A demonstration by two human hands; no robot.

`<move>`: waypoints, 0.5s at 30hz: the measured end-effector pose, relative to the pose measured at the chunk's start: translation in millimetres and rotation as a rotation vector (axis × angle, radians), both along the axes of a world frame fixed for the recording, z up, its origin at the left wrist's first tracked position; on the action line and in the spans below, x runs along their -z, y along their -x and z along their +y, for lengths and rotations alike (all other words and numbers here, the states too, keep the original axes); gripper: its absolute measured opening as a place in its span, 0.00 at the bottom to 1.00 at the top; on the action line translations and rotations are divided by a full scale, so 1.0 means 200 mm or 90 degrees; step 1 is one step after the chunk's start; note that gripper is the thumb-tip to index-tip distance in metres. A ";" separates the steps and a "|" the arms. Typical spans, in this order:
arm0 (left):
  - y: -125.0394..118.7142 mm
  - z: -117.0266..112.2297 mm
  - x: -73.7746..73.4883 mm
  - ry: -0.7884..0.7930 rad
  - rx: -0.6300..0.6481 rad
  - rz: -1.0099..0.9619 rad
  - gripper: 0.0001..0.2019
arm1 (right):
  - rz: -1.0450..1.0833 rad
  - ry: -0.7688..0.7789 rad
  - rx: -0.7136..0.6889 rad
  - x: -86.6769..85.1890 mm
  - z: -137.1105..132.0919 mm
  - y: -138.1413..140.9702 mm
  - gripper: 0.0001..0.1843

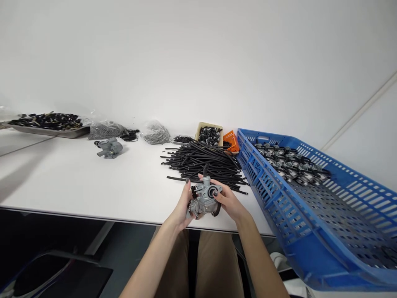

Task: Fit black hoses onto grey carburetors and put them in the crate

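A silver-grey carburetor (203,198) is held between both hands just over the table's front edge, its round bore facing up toward me. My left hand (182,205) wraps its left side, thumb on top. On the other side my right hand (228,199) grips it, with the thumb at the bore. A black cap or short tube tops the carburetor's upper end. Right behind it lies a heap of black rubber hoses (204,159). A second carburetor (109,147) rests alone on the left part of the white table (133,186).
On the right a large blue crate (263,182) holds several carburetors (291,163) at its far end. Along the wall stand a cream basket (198,130) of black parts, an orange basket (235,142), plastic bags (155,132) of small parts and a metal tray (68,133) of dark pieces.
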State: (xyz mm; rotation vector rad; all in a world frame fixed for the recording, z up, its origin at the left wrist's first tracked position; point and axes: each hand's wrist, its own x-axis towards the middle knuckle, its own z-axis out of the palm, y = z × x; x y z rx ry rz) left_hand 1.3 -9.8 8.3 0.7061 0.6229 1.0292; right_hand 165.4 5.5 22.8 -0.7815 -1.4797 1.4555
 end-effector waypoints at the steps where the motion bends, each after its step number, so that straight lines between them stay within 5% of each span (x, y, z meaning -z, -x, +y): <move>1: 0.00 0.00 0.00 -0.001 0.006 0.004 0.42 | 0.005 0.000 -0.004 0.01 0.01 0.00 0.40; 8: 0.01 0.01 0.04 -0.005 0.012 -0.013 0.37 | 0.043 -0.004 0.023 0.04 0.03 0.03 0.32; 11: 0.03 0.00 0.07 -0.030 0.046 -0.043 0.28 | 0.057 0.007 0.038 0.03 0.02 0.03 0.31; 15: 0.06 0.00 0.07 -0.033 0.106 -0.060 0.29 | 0.071 0.015 0.047 0.01 -0.01 0.03 0.34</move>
